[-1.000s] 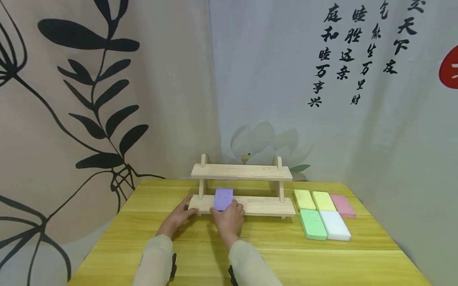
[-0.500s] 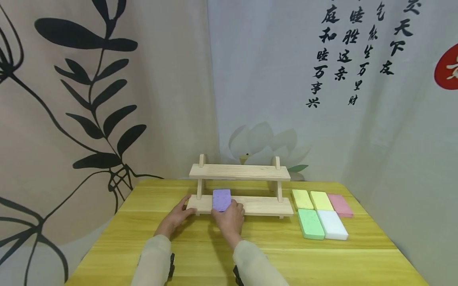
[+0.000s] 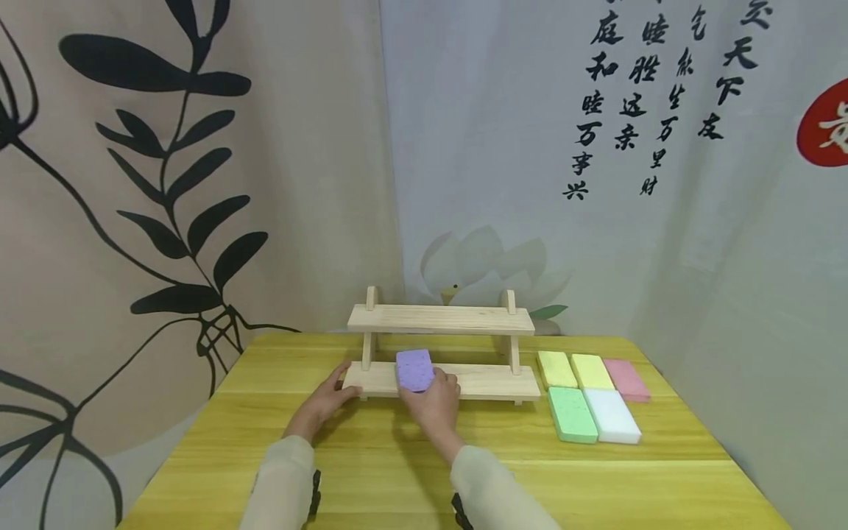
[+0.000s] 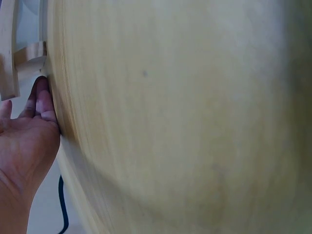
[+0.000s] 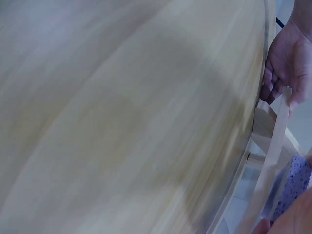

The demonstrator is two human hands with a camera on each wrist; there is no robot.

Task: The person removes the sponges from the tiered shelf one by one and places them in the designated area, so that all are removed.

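A purple sponge (image 3: 414,370) stands at the lower board of a two-tier wooden shelf rack (image 3: 503,381), left of its middle. My right hand (image 3: 435,403) pinches it low down, thumb at its left and fingers at its right. In the right wrist view the sponge (image 5: 292,187) shows its speckled face, partly hidden behind the right hand. My left hand (image 3: 324,401) holds the left end of the lower board, thumb along the front and fingers round the end. The left wrist view shows the left palm (image 4: 29,141) beside that board end.
Right of the rack lie two yellow sponges (image 3: 556,369), a pink sponge (image 3: 626,380), a green sponge (image 3: 572,415) and a white sponge (image 3: 612,416), close together on the wooden table (image 3: 371,471). A printed curtain (image 3: 318,184) hangs behind the table.
The purple sponge has shifted slightly right along the board and now leans a little, moving with my right hand. My left hand keeps its place on the rack. The whole view has drifted slightly.
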